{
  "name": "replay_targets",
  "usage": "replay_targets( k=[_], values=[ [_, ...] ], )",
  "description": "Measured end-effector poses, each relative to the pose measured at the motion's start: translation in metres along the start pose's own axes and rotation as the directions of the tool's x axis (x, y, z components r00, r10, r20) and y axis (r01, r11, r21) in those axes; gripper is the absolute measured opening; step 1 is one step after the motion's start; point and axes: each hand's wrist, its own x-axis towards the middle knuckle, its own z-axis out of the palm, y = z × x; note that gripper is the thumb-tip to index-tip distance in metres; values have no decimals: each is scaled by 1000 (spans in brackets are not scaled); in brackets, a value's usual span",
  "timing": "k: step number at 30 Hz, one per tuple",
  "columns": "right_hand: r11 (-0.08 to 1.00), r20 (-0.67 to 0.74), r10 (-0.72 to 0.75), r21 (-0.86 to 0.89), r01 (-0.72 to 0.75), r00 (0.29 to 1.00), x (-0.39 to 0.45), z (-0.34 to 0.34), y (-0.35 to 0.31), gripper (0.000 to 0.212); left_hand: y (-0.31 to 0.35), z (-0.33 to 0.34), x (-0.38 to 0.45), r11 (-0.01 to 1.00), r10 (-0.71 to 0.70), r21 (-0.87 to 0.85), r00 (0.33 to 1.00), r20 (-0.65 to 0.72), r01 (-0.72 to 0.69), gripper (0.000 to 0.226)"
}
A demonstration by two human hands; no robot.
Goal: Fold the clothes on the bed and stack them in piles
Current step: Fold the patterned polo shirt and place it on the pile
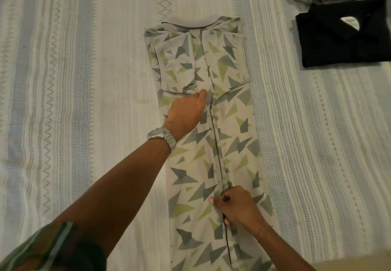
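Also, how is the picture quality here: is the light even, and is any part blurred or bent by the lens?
Head view: light is soft and warm, with no glare; the patterned shirt and left hand look fairly sharp, the striped sleeve at the bottom edge is blurred, the black folded shirt loses detail in darkness, and the bedspread stripes curve near the edges.

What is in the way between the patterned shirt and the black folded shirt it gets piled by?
Nothing visible. Only bare bedspread lies between the patterned shirt and the black folded shirt. The left hand and right hand already grip the patterned shirt.
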Motion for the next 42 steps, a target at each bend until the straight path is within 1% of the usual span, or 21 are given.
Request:
replay_targets(
  k=[3,5,7,9,12,14,19,22,25,27,31,33,34,35,36,37,38,39,40,41,42],
  values=[
    [997,52,32,63,-35,998,-11,6,9,42,16,5,-22,989,-92,-118,995,-26,89,41],
    [995,70,48,84,-54,996,-19,12,17,44,25,8,-36,983,-97,-162,995,-33,91,36],
    [993,78,52,97,-60,996,-28,17,25,43,33,10,-51,988,-90,-127,995,-38,85,28],
    [995,101,38,90,-48,994,-34,20,33,43,38,14,-66,994,-75,-87,996,-41,71,33],
    [991,98,38,121,-50,994,-49,28,46,47,53,14,-95,992,-47,-113,998,35,51,52],
    [990,88,41,131,-53,995,-61,33,57,50,67,9,-118,986,-56,-153,992,111,72,62],
    [982,73,56,175,-69,996,-90,48,78,40,100,4,-176,990,-57,-105,943,327,96,82],
    [987,39,58,150,-63,998,-103,57,89,35,113,3,-203,993,-45,-86,936,350,80,89],
    [985,33,75,154,-79,997,-112,70,106,42,126,4,-229,990,-62,-102,940,337,102,88],
    [991,47,72,110,-77,996,-119,80,119,41,136,8,-247,988,-77,-102,950,304,113,86],
    [993,74,34,-117,-25,997,-137,84,145,50,157,14,-282,991,-82,-80,954,289,109,86],
    [982,8,-54,-181,54,999,-143,73,151,47,163,12,-298,990,-68,-97,959,275,98,86],
    [975,-95,-133,-192,113,987,-143,65,153,43,163,11,-304,988,-76,-114,965,250,107,85],
    [966,-249,-220,-189,175,943,-143,56,153,38,163,9,-309,981,-110,-131,969,221,142,81],
    [959,-423,-280,-173,226,862,-142,44,154,30,164,6,-313,966,-183,-147,964,191,212,76],
    [953,-566,-301,-151,263,768,-137,32,156,22,164,4,-315,933,-295,-162,942,161,320,72],
    [952,-635,-296,-137,273,714,-131,20,159,18,166,1,-319,872,-438,-179,889,132,456,68],
    [960,-645,-266,-114,254,716,-123,11,161,26,167,-2,-323,785,-576,-202,810,108,585,65],
    [976,-611,-205,-69,207,764,-115,5,163,37,168,-2,-326,702,-675,-233,733,86,673,63],
    [988,-556,-137,-15,155,820,-107,-1,165,46,168,-1,-329,634,-737,-268,672,74,725,59],
    [993,-503,-85,26,114,860,-102,-5,164,49,168,-2,-332,580,-772,-322,631,76,748,55]
  ],
)
